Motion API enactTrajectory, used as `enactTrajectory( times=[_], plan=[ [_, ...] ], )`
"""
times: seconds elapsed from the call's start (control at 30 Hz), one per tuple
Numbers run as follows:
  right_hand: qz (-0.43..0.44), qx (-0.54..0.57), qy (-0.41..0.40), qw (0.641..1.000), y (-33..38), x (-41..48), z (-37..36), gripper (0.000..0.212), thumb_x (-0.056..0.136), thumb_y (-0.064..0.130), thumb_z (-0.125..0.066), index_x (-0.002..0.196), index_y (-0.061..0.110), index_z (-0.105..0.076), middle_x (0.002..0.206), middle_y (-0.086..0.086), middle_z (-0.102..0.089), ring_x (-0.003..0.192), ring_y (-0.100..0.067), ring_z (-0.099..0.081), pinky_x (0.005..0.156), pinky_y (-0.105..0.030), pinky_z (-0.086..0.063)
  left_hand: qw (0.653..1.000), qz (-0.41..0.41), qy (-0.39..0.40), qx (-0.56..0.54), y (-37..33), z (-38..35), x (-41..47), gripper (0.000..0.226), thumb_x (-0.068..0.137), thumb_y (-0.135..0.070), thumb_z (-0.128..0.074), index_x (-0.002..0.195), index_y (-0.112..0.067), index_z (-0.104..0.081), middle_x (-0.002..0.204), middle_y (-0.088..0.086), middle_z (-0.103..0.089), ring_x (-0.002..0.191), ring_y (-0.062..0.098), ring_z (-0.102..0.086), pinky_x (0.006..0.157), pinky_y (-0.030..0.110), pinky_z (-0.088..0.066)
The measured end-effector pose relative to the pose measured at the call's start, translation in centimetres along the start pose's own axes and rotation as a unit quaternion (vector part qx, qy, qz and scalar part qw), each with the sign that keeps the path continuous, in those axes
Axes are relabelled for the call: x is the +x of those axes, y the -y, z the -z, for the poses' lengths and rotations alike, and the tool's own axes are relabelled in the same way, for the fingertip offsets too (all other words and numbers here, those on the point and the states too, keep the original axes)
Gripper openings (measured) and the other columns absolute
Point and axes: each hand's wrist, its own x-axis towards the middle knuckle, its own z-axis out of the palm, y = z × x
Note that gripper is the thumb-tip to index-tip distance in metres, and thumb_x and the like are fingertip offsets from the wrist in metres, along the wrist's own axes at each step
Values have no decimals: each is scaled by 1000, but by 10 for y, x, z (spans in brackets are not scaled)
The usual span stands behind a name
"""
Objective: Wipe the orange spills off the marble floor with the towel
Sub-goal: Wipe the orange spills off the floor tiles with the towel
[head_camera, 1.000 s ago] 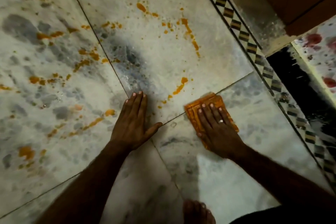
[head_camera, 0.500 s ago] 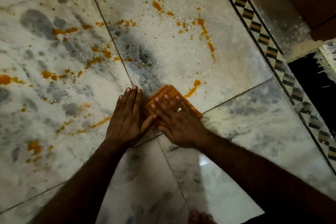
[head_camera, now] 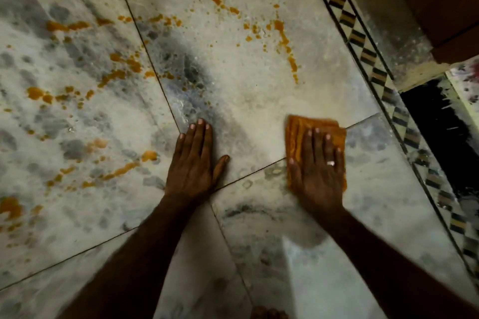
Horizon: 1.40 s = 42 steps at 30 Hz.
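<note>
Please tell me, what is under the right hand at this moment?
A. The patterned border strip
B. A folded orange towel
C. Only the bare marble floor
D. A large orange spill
B: the right hand lies flat with straight fingers on the folded orange towel, whose edges show past the fingertips and along the thumb side; the left hand rests on the bare floor.
</note>
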Motion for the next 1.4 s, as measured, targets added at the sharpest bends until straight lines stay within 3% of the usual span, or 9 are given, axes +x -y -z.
enactTrajectory(
  times=[0.13, 0.27, 0.5, 0.67, 0.8, 0.93, 1.17, 1.3, 1.4],
  plan=[
    [139, -6, 17, 990, 36, -48, 1, 68, 106, 47, -29, 160, 6, -22, 167, -18, -21, 153, -40, -21, 121, -60, -23, 1000, 9, 0, 6, -6, -2, 3, 75, 101, -51, -40, 154, 0, -28, 163, 19, -26, 152, 32, -24, 123, 47, -22],
    [247, 6, 25, 969, 58, 20, 3, 67, 105, 49, -28, 161, 14, -20, 169, -11, -19, 155, -33, -18, 122, -57, -22, 1000, 6, -11, 1, -10, -5, 9, 72, 102, -48, -37, 154, 1, -29, 163, 20, -25, 152, 32, -24, 124, 48, -20],
    [80, 2, 0, 997, 8, 130, 11, 67, 103, 51, -25, 161, 17, -22, 168, -6, -22, 155, -28, -20, 124, -52, -19, 997, 66, 40, -17, -26, -5, 31, 73, 102, -51, -25, 157, -2, -23, 166, 16, -19, 154, 29, -17, 125, 46, -15],
    [-34, -4, -11, 999, -9, 65, 4, 67, 105, 47, -16, 160, 9, -24, 167, -14, -23, 152, -34, -28, 121, -56, -25, 997, 69, 30, -26, -27, -4, 30, 73, 101, -50, -29, 156, -2, -23, 166, 16, -18, 154, 28, -17, 125, 47, -16],
    [82, -7, -10, 997, 35, 19, 2, 68, 102, 43, -37, 158, 7, -28, 166, -15, -26, 152, -37, -27, 119, -59, -27, 997, 73, 0, -37, -28, -5, 29, 73, 100, -47, -38, 155, -1, -27, 164, 17, -24, 153, 29, -22, 124, 49, -20],
    [224, 7, -2, 975, 76, 87, 3, 66, 104, 48, -32, 161, 17, -23, 168, -6, -23, 155, -30, -22, 122, -56, -23, 997, 63, -18, -33, -27, -7, 28, 73, 98, -45, -45, 153, 1, -31, 162, 19, -28, 151, 31, -26, 122, 51, -25],
    [70, 24, 9, 997, 29, 201, 16, 68, 104, 51, -19, 162, 17, -17, 169, -5, -19, 156, -29, -14, 126, -52, -11, 997, 68, 17, -42, -28, -2, 29, 75, 98, -48, -37, 155, -1, -26, 164, 16, -23, 153, 29, -21, 123, 50, -23],
    [-39, 6, -28, 999, -3, 143, 8, 65, 107, 47, -19, 161, 11, -19, 167, -12, -21, 154, -33, -22, 122, -57, -21, 997, 69, 18, -43, -28, -1, 30, 74, 99, -48, -37, 155, -1, -27, 164, 16, -23, 153, 29, -22, 123, 49, -22],
    [-8, -10, -61, 998, 23, 65, 1, 62, 106, 38, -28, 158, 4, -27, 164, -18, -27, 150, -39, -31, 119, -60, -29, 997, 69, 10, -46, -27, -3, 29, 73, 100, -48, -39, 155, -1, -27, 164, 16, -23, 153, 29, -22, 123, 49, -23]
  ],
)
